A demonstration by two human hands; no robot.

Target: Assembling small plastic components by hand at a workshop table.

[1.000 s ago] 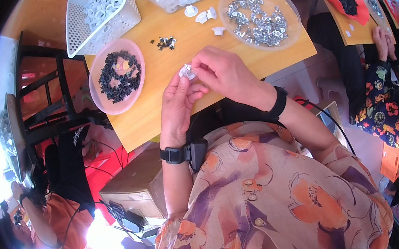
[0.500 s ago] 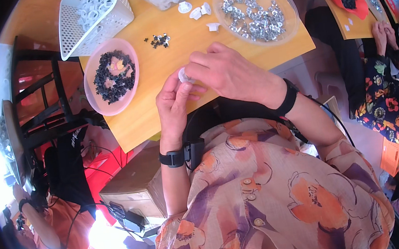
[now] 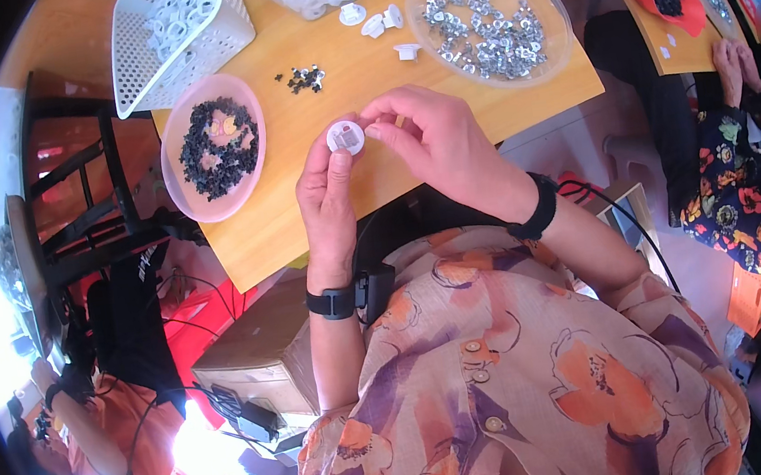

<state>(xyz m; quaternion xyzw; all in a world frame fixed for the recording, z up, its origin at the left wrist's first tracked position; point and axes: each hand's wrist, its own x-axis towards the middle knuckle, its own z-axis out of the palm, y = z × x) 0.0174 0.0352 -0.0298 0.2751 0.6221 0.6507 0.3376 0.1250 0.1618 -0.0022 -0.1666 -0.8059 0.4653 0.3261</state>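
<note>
My left hand (image 3: 328, 182) pinches a white round plastic part (image 3: 344, 137) over the table's near edge, thumb on its front. A raised, squarish detail shows on the part's face. Just right of it is my right hand (image 3: 435, 141), thumb and forefinger bent and a little apart near its rim, with nothing visible between them. Beyond the hands lies a small pile of black pieces and silvery bits (image 3: 306, 78). Several similar white parts (image 3: 383, 22) rest farther back.
A pink bowl (image 3: 261, 138) of small black pieces stands left, a clear round tray (image 3: 558, 54) of small metal pieces right. Behind are a white perforated basket (image 3: 128, 74) and a clear bin (image 3: 314, 3) with white parts. Other people sit at both sides.
My right hand's fingers have drawn back to the right from the white part. My left hand has tilted the part so its face shows.
</note>
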